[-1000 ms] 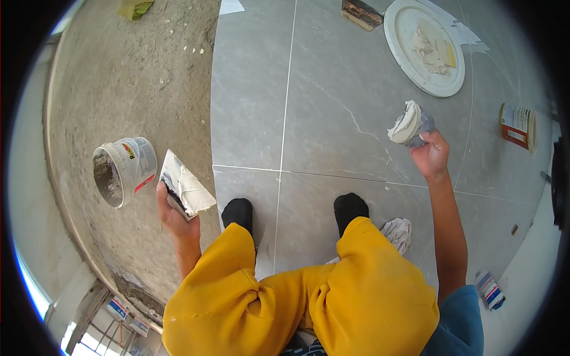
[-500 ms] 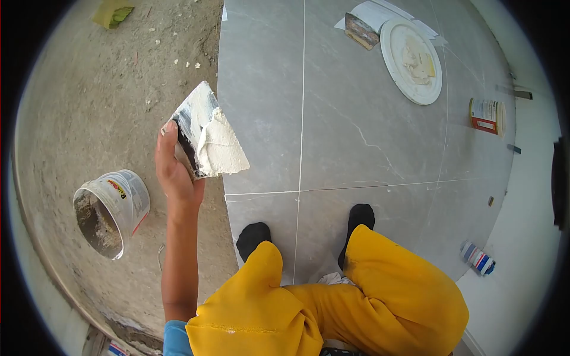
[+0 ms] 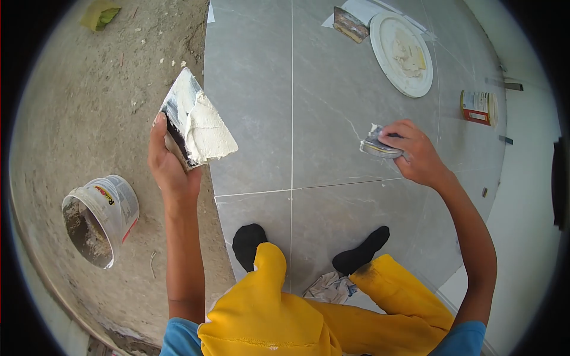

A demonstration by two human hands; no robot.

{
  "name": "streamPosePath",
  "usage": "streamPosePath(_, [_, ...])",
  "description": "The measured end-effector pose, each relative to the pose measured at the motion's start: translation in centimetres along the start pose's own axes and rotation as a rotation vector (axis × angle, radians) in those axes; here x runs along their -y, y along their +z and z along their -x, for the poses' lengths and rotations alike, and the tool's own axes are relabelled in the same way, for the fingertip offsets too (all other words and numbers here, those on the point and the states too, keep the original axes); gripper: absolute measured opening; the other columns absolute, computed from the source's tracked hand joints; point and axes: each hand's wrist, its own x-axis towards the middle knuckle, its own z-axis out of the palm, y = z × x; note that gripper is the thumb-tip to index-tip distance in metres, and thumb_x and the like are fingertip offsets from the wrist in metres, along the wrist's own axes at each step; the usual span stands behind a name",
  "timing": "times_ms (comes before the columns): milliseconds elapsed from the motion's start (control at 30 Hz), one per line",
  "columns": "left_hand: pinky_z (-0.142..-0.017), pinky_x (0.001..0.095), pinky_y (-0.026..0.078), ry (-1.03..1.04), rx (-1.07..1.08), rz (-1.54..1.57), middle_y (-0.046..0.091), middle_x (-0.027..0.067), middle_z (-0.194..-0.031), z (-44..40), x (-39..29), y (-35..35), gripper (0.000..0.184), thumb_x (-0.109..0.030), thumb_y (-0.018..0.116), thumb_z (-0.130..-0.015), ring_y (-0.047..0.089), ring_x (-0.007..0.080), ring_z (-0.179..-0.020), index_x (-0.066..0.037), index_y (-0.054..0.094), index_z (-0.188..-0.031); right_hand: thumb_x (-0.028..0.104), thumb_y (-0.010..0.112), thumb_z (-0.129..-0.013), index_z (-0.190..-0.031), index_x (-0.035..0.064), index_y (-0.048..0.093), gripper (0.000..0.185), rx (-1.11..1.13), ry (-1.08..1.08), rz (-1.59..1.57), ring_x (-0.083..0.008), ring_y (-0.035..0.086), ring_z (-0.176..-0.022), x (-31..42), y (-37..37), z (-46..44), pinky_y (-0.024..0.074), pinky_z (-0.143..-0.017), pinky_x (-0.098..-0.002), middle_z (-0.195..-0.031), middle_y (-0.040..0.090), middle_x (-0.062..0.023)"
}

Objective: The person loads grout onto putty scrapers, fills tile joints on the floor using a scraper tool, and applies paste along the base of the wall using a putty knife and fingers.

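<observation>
On the left, my left hand (image 3: 171,155) is closed round the dark edge of a wide flat blade (image 3: 183,98), which carries a thick layer of white paste (image 3: 208,132). My right hand (image 3: 415,149) grips a smaller putty knife (image 3: 380,146) above the grey tiles, its fingers wrapped over the top. Some white paste clings to this knife's edge. Beyond my right hand lies a round white lid (image 3: 385,62) with paste and a yellowish piece on it.
A bucket (image 3: 126,204) lies tipped on the rough concrete (image 3: 119,136) at left. A smaller can (image 3: 477,107) is at right. A dark-faced block (image 3: 350,24) and paper sit by the lid. A crumpled cloth (image 3: 330,288) lies near my socked feet (image 3: 249,244).
My left hand has raised the loaded blade up and forward from beside the bucket. My right hand, out of view half a second ago, is back with its knife turned. My right foot has shifted.
</observation>
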Motion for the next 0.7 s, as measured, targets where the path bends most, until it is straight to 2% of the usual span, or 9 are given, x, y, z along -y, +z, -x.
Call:
streamPosePath(133, [-0.086,0.0343,0.052,0.054,-0.050,-0.023,0.064,0.0096,-0.110,0.9,-1.8,-2.2,0.035,-0.024,0.043,-0.099,0.064,0.0193,-0.099,0.001,0.053,-0.121,-0.012,0.061,-0.061,-0.100,0.0021,0.067,0.042,-0.016,-0.278,0.073,-0.0263,0.055,-0.108,0.6,6.6,-9.5,0.0510,-0.087,-0.0353,-0.108,0.061,-0.0073])
streamPosePath(200, [-0.086,0.0340,0.052,0.067,-0.062,-0.034,0.064,0.0093,-0.110,1.4,-2.4,-4.0,0.035,-0.024,0.043,-0.099,0.064,0.0187,-0.099,0.001,0.053,-0.121,-0.005,0.067,-0.064,-0.098,0.0020,0.068,0.035,-0.157,-0.445,0.191,-0.0246,0.055,-0.107,0.7,8.6,-12.2,0.0521,-0.085,-0.0345,-0.107,0.061,-0.0059])
streamPosePath(233, [-0.087,0.0345,0.052,0.082,-0.108,-0.047,0.064,0.0093,-0.111,1.7,-2.6,-4.5,0.035,-0.025,0.044,-0.099,0.064,0.0190,-0.100,0.001,0.054,-0.120,-0.005,0.067,-0.064,-0.098,0.0020,0.068,0.035,-0.154,-0.449,0.192,-0.0246,0.055,-0.107,0.3,9.3,-12.8,0.0521,-0.085,-0.0345,-0.107,0.061,-0.0059])
streamPosePath(300, [-0.088,0.0348,0.051,0.091,-0.138,-0.034,0.064,0.0089,-0.111,2.1,-3.0,-5.7,0.035,-0.025,0.045,-0.099,0.064,0.0190,-0.101,0.001,0.054,-0.120,0.002,0.068,-0.068,-0.098,0.0015,0.067,0.029,-0.140,-0.618,0.420,-0.0230,0.055,-0.105,-0.2,10.1,-13.4,0.0527,-0.083,-0.0341,-0.105,0.061,-0.0043])
streamPosePath(433, [-0.088,0.0343,0.051,0.102,-0.234,-0.049,0.064,0.0086,-0.112,3.0,-3.3,-6.6,0.035,-0.025,0.045,-0.098,0.064,0.0190,-0.101,0.000,0.054,-0.121,0.005,0.066,-0.073,-0.099,0.0010,0.067,0.026,0.038,-0.685,0.531,-0.0220,0.055,-0.102,-0.9,8.1,-14.3,0.0531,-0.082,-0.0334,-0.104,0.060,-0.0033])
streamPosePath(500, [-0.087,0.0341,0.051,0.098,-0.277,-0.047,0.064,0.0085,-0.112,3.0,-2.6,-5.9,0.035,-0.026,0.045,-0.098,0.064,0.0186,-0.100,0.000,0.054,-0.120,0.006,0.064,-0.073,-0.084,0.0019,0.067,0.012,-0.178,-0.665,0.453,-0.0198,0.055,-0.096,-0.7,6.9,-16.0,0.0501,-0.076,-0.0316,-0.098,0.058,-0.0016])
streamPosePath(533, [-0.087,0.0338,0.051,0.098,-0.323,-0.040,0.064,0.0084,-0.111,2.8,-2.2,-5.4,0.035,-0.026,0.045,-0.098,0.064,0.0183,-0.100,0.000,0.054,-0.120,0.006,0.064,-0.073,-0.084,0.0019,0.067,0.012,-0.180,-0.663,0.461,-0.0198,0.055,-0.096,-1.1,7.2,-16.6,0.0501,-0.076,-0.0316,-0.098,0.058,-0.0016])
streamPosePath(600, [-0.086,0.0338,0.052,0.093,-0.297,0.019,0.064,0.0084,-0.110,2.6,-2.2,-4.8,0.036,-0.026,0.044,-0.098,0.064,0.0181,-0.098,0.000,0.055,-0.120,0.006,0.064,-0.074,-0.084,0.0029,0.067,0.011,-0.175,-0.657,0.505,-0.0190,0.055,-0.095,-2.0,8.2,-17.9,0.0500,-0.073,-0.0317,-0.096,0.058,-0.0010])
streamPosePath(700, [-0.080,0.0311,0.052,0.133,-0.085,0.010,0.065,0.0057,-0.108,3.3,-4.0,-5.1,0.032,-0.024,0.044,-0.099,0.064,0.0150,-0.095,-0.002,0.055,-0.121,0.005,0.064,-0.075,-0.087,0.0038,0.068,0.013,-0.084,-0.733,0.617,-0.0197,0.054,-0.094,-3.1,5.9,-18.5,0.0507,-0.074,-0.0318,-0.096,0.059,-0.0006])
